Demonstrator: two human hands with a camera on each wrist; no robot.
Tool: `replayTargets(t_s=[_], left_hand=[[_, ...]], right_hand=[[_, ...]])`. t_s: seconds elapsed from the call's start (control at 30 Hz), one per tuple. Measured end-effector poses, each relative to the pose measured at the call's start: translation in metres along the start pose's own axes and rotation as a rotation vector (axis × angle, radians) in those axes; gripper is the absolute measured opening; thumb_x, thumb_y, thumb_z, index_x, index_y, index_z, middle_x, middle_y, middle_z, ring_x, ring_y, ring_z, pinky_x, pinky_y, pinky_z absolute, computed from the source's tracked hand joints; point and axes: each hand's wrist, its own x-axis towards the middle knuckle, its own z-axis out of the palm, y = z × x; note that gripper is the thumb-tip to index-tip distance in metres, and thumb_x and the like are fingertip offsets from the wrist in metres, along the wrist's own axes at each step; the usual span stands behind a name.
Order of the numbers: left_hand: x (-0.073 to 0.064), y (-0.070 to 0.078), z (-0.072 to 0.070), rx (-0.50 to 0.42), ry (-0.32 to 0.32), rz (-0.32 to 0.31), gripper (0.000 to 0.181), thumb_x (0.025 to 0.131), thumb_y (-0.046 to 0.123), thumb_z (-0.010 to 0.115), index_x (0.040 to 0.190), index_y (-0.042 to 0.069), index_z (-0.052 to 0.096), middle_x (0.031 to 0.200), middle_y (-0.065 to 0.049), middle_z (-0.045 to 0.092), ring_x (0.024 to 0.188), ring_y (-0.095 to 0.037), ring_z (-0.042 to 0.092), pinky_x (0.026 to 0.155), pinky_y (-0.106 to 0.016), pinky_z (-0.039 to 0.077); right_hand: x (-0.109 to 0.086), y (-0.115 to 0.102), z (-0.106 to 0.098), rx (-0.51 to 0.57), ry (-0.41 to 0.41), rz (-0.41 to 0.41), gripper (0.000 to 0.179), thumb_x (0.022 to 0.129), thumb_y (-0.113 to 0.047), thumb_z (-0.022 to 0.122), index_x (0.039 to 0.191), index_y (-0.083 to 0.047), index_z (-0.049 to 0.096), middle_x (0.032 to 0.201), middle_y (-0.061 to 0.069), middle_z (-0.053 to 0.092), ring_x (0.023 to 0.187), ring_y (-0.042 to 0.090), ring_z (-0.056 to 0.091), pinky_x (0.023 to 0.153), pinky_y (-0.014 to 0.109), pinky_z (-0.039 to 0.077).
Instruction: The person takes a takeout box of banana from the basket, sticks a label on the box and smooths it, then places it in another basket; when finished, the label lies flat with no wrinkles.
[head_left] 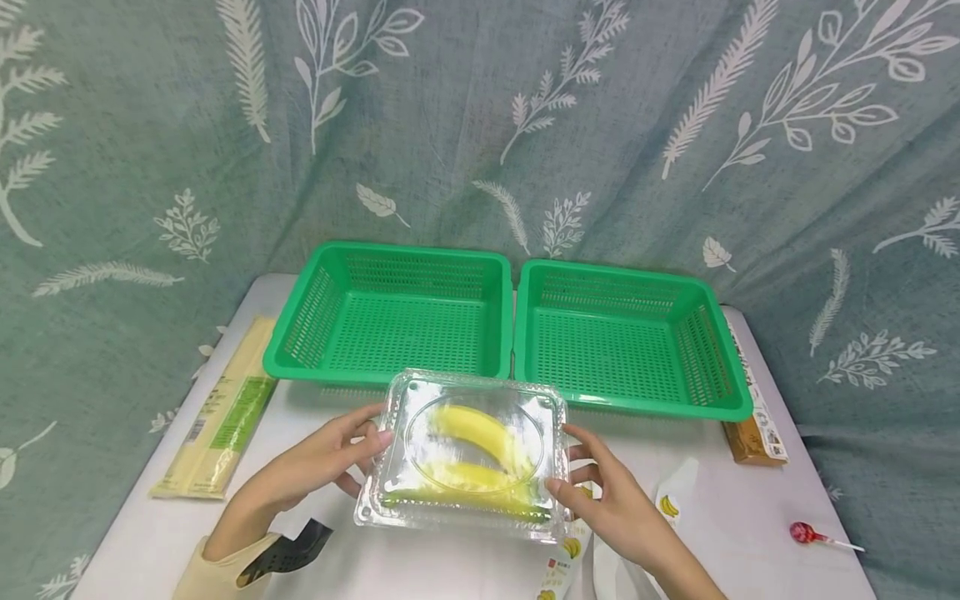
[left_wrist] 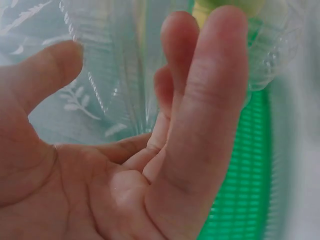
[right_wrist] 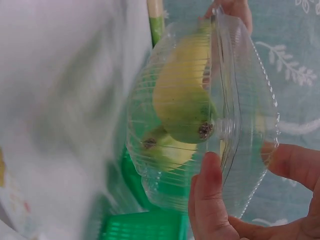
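Both hands hold a clear plastic clamshell box (head_left: 480,379) above the table, in front of the green baskets. Inside lie two yellow bananas, the upper banana (head_left: 483,433) curved over the lower banana (head_left: 480,479); their dark, greenish ends show in the right wrist view. My left hand (head_left: 322,458) grips the left edge, thumb on the lid and fingers at the side. At the right edge my right hand (head_left: 611,492) has its thumb on the lid and its fingers against the base, as the right wrist view also shows. The box's lid (right_wrist: 255,115) appears closed.
A left green basket (head_left: 412,250) and a right green basket (head_left: 615,273) stand side by side at the back. Left lies a long cream packet with a green label (head_left: 243,408). Right are a brown-and-white box (head_left: 753,442) and a red lollipop (head_left: 802,533). Banana-printed wrapping (head_left: 562,575) lies below my right hand.
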Motion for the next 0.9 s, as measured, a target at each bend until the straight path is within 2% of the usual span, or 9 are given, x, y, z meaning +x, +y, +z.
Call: replayTargets(t_s=[0.1,0.23,0.6,0.9], left_hand=[[0.0,-0.008,0.004,-0.008,-0.024,-0.004,0.079,0.104,0.036,0.055,0.159,-0.002,0.013,0.106,-0.013,0.056,0.085,-0.019,0.065,0.065,-0.04,0.062],[0.002,-0.019,0.008,-0.02,-0.039,-0.018,0.079,0.103,0.037,0.055,0.159,-0.002,0.013,0.101,-0.01,0.057,0.086,-0.02,0.064,0.063,-0.04,0.062],[0.015,-0.039,0.016,-0.027,-0.054,-0.062,0.082,0.102,0.04,0.055,0.158,-0.003,0.013,0.112,-0.014,0.054,0.091,-0.022,0.062,0.065,-0.038,0.063],[0.028,-0.042,0.021,-0.018,-0.035,-0.073,0.082,0.102,0.042,0.056,0.158,-0.002,0.017,0.118,-0.017,0.055,0.087,-0.021,0.062,0.062,-0.037,0.063]], right_hand=[[-0.002,0.008,0.003,0.018,-0.01,0.02,0.074,0.093,-0.032,0.073,0.154,-0.022,0.032,0.141,0.02,0.043,0.103,0.019,0.059,0.069,0.03,0.061],[-0.002,0.019,0.009,0.019,-0.016,0.039,0.074,0.093,-0.032,0.073,0.154,-0.022,0.032,0.142,0.021,0.043,0.104,0.02,0.059,0.068,0.031,0.06],[0.007,0.037,0.019,-0.041,0.016,0.008,0.076,0.094,-0.029,0.071,0.156,-0.013,0.031,0.139,0.025,0.047,0.098,0.02,0.06,0.065,0.025,0.06],[0.013,0.047,0.018,-0.031,0.031,0.006,0.074,0.095,-0.024,0.07,0.155,-0.01,0.031,0.138,0.026,0.048,0.096,0.02,0.062,0.065,0.025,0.06]])
